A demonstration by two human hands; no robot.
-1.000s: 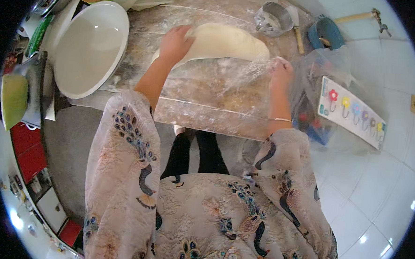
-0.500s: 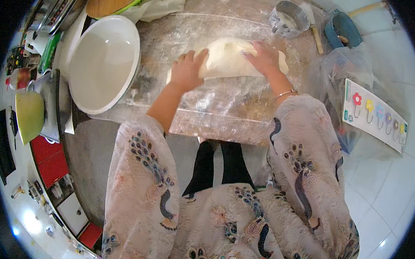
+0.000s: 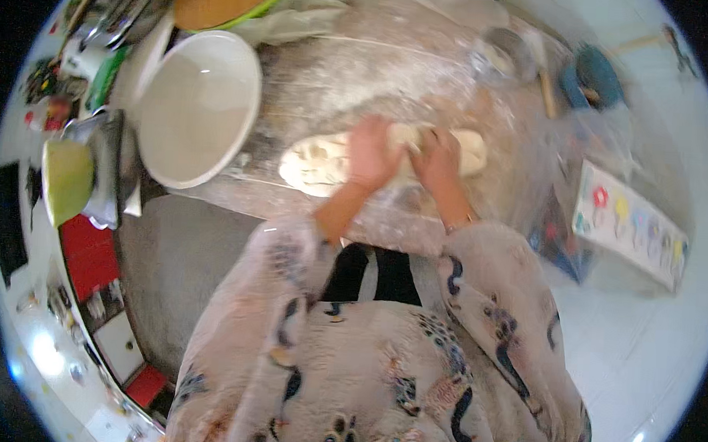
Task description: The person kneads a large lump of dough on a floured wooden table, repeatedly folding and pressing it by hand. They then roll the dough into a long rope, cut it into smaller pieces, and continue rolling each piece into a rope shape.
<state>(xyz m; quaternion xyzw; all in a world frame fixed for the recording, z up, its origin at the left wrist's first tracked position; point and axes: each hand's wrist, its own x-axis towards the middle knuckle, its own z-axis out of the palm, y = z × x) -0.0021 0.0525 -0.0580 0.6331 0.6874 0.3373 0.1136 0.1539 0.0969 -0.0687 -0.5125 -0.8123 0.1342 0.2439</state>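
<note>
A long, pale piece of dough lies crosswise on a floured board. My left hand presses on its middle with the fingers curled over it. Close on the right, my right hand also bears down on the dough, fingers bent into it. The two hands nearly meet, and both are slightly blurred. Dimpled dough shows to the left of my left hand, and a rounded end sticks out past my right hand. What lies beneath the palms is hidden.
To the left stands a large white basin. At the back right are a metal sieve-like ring, a wooden-handled tool and a blue container. A card of flower-shaped hooks and clear plastic lie at the right edge.
Both hands have come closer together, toward the dough's middle and nearer me. The dough is now longer, flatter and dimpled at its left. The view has shifted slightly.
</note>
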